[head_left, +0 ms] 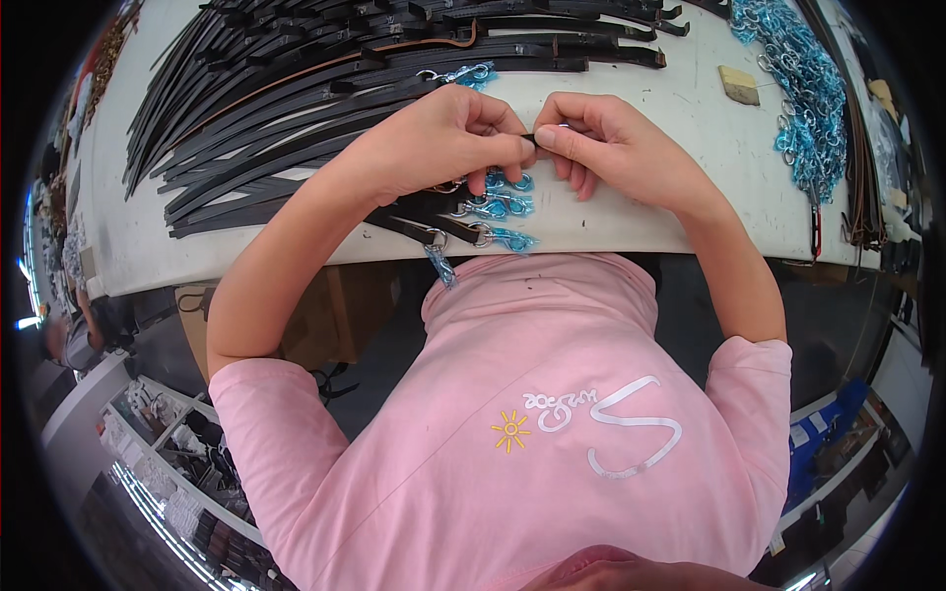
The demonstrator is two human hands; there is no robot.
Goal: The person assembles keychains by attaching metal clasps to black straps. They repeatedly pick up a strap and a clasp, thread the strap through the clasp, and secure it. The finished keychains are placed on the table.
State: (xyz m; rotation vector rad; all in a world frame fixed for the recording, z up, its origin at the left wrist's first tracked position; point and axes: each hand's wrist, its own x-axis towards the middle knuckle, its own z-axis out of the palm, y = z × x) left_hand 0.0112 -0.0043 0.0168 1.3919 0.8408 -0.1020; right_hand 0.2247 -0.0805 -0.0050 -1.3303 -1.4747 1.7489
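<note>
Both hands [443, 138] [621, 150] pinch a small black piece [533, 141] between them, above the white table [631, 219].

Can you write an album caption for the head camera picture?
Two hands pinch a small black piece over a white table, near black straps and blue-wrapped clasps.

A workshop: many black straps [266, 98], heaped blue-wrapped clasps [806, 89], white worktable [636, 222].

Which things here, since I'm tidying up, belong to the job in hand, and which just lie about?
In use, likely:
small black piece between left hand and right hand
black straps
blue-wrapped metal clasps

Apparently lying about:
yellowish block
cardboard box under table
</note>
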